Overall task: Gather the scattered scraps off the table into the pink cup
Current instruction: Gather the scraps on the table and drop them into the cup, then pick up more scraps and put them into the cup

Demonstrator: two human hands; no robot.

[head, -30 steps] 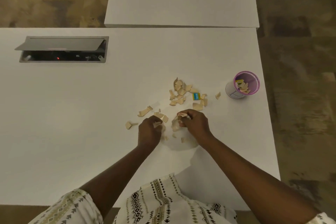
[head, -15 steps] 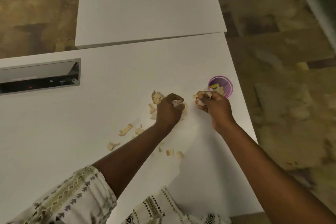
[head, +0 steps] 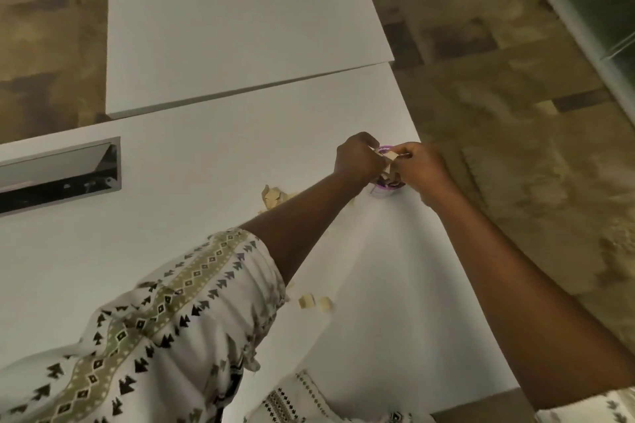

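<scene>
The pink cup (head: 382, 193) stands near the table's right edge, mostly hidden under both hands. My left hand (head: 357, 160) and my right hand (head: 421, 166) meet right above its mouth, each closed around beige scraps (head: 390, 157) that show between the fingers. A small pile of scraps (head: 272, 196) lies on the white table (head: 171, 216) left of my left forearm. Two more scraps (head: 315, 302) lie nearer to me, under that arm.
A metal cable hatch (head: 58, 173) with its lid up is set into the table at the left. A second white table (head: 233, 21) butts against the far side. The table's right edge runs close beside the cup, with patterned floor (head: 515, 148) beyond.
Both hands have lifted off the scrap pile and travelled right to the cup, carrying scraps. The camera has tilted and moved closer, so my left sleeve now fills the lower left.
</scene>
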